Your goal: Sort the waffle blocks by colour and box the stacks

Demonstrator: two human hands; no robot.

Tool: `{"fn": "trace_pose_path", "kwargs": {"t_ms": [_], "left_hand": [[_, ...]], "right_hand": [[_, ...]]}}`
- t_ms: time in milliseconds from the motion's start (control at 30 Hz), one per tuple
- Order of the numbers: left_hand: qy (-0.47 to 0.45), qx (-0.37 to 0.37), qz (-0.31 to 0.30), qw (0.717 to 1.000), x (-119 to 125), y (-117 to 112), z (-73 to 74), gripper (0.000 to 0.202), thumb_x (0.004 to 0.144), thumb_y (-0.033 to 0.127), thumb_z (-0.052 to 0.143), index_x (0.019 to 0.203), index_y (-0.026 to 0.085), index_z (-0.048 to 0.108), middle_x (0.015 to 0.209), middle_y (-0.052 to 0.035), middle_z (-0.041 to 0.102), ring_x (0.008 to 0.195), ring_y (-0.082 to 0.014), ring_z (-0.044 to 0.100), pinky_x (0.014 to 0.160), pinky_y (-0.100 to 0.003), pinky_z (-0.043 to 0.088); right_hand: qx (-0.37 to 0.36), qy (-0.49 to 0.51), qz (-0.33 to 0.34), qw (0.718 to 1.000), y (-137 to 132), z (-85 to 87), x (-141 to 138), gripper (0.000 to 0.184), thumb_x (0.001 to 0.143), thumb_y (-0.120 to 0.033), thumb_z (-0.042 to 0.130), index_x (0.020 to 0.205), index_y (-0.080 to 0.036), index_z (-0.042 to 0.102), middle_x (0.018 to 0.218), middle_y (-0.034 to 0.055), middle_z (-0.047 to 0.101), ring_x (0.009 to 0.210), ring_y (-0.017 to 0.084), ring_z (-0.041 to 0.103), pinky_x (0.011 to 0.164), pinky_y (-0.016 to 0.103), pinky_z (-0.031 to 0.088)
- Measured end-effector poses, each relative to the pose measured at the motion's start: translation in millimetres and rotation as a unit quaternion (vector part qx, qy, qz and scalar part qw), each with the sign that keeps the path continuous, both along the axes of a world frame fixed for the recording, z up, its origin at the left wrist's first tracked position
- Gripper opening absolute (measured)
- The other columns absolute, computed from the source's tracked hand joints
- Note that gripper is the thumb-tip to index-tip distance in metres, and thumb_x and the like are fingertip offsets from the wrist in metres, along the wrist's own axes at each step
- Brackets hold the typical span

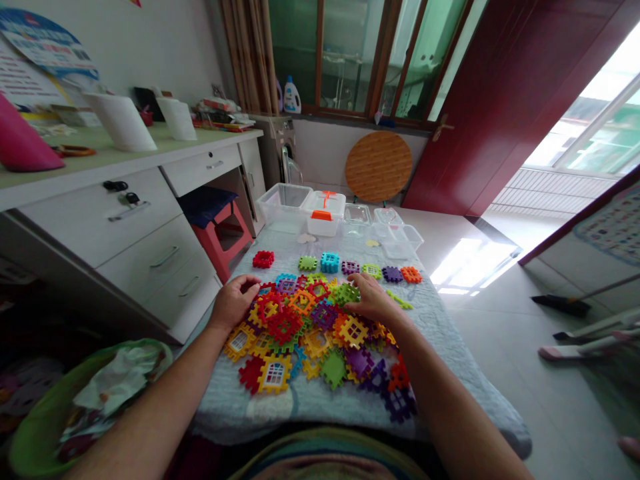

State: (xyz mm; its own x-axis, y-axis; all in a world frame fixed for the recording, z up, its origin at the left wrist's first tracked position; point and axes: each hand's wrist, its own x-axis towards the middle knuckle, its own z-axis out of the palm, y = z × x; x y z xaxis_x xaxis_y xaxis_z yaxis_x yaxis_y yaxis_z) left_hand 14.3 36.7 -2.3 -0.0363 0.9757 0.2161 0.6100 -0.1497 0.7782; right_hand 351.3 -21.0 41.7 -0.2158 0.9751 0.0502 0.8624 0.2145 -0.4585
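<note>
Resting at pile of plastic tiles, left hand is curled loosely, hold cannot be told; right hand is laid open on green tile. Pile is spread at middle of blanket.

both arms in from the bottom edge, bare, converging forward. left forearm and right forearm low and near flat. left hand: palm down, fingers loosely curled under, tips pointing right. right hand: palm down, fingers bent, tips pointing left. hands level, well apart; can't read grip on either
</note>
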Motion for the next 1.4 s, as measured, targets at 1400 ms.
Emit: {"fn": "trace_pose_path", "kwargs": {"t_ms": [1400], "left_hand": [[-0.005,0.007,-0.008,1.000,-0.6,1.3,-0.5,0.030,0.075,0.043,0.054,0.086,0.019,0.069,0.087,-0.0044,0.073,0.080,-0.0214,0.067,0.082,-0.030,0.051]], "right_hand": [[-0.020,-0.017,-0.012,1.000,-0.7,2.5,-2.4,0.054,0.069,-0.029,0.076,0.116,-0.016,0.053,0.112,0.0109,0.061,0.103,0.022,0.057,0.089,0.034,0.042]]}}
